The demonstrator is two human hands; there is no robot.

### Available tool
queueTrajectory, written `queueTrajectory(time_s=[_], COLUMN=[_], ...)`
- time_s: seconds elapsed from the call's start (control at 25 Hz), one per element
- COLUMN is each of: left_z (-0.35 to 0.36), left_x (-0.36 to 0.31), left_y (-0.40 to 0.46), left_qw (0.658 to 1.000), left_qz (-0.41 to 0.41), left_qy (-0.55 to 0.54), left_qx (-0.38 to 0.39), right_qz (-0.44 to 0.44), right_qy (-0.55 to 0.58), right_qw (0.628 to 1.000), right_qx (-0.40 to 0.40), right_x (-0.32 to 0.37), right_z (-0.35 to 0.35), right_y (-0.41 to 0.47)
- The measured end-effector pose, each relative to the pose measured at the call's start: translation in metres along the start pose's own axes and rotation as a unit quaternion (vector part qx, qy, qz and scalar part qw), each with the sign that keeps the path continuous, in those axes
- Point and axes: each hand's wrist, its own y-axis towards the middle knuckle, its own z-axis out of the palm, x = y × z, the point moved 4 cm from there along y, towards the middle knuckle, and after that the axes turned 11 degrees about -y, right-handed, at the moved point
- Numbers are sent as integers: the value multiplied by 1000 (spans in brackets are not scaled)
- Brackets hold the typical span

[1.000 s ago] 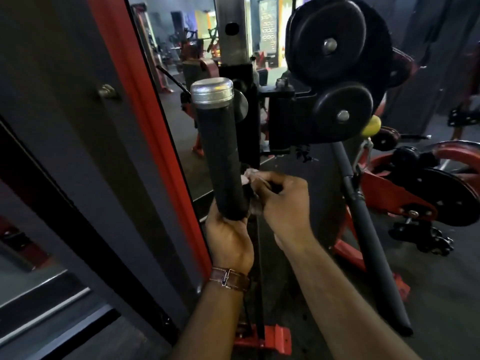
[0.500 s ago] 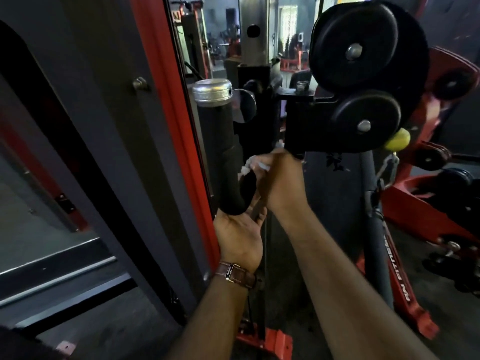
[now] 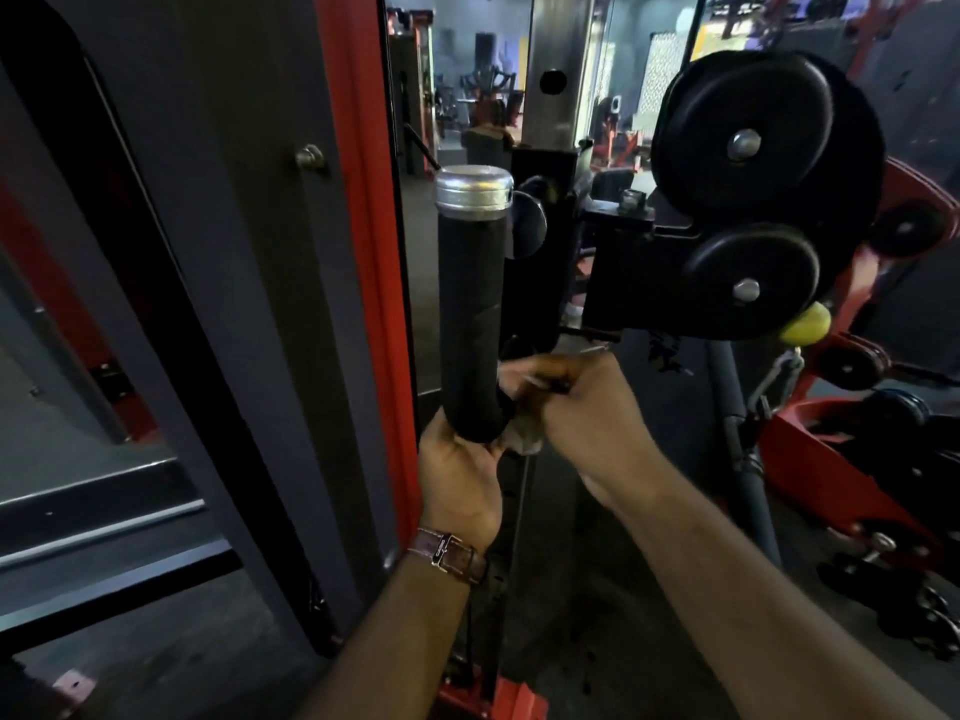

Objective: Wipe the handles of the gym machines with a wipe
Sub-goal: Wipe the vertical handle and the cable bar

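Left hand (image 3: 460, 472), palm up, is wrapped around the lower end of the upright black foam handle (image 3: 470, 319), brown watch strap (image 3: 451, 556) worn on the wrist. Right hand (image 3: 582, 407) is curled, white wipe (image 3: 524, 439) pinched against the handle base. Black weight plates (image 3: 748, 142) are mounted at right.

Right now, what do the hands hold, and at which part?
Left hand grips the handle at its lower end; right hand pinches the wipe against it there.
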Motion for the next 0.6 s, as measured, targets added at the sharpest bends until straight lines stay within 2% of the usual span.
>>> queueTrajectory(time_s=[0.08,0.2,0.28,0.32,0.36,0.44,0.56,0.6], left_z=[0,6,5,4,4,5,3,2], left_x=[-10,-16,-16,-15,-15,-12,-6,-5], left_y=[8,15,17,18,18,18,19,18], left_qw=[1000,998,998,998,997,997,998,997], left_qz=[21,43,43,37,37,29,0,-7], left_qy=[-3,9,4,8,15,9,-33,-40], left_qx=[10,40,48,57,67,73,61,69], right_qz=[8,12,85,133,175,237,298,312], right_qy=[-4,-89,18,101,184,293,466,492], right_qw=[999,983,979,973,957,914,810,788], right_qx=[-33,-161,-182,-160,-139,-152,-195,-198], right_x=[-4,-5,-8,-12,-10,-14,-11,-10], right_z=[-1,-4,3,10,17,27,44,50], right_y=[-1,15,2,-9,-20,-21,-18,-23])
